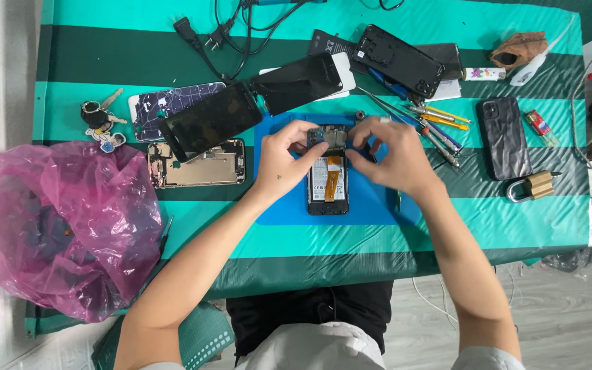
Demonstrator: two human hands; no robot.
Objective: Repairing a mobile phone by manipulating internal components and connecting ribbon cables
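An opened black phone point(328, 179) lies back-up on a blue work mat point(289, 205), its battery and an orange flex cable showing. My left hand point(284, 159) grips the phone's upper left edge, fingers curled over the top. My right hand point(392, 154) pinches at the phone's upper right corner, fingertips against the exposed board. Whether a small tool sits between the right fingers is hidden.
A pink plastic bag point(63, 226) fills the left side. Opened phone chassis point(196, 164), cracked and dark screens point(210, 120), back covers point(399, 58), several screwdrivers point(440, 123), a cased black phone point(505, 137), a brass padlock point(536, 185), keys point(101, 120) and power cords point(227, 34) surround the mat.
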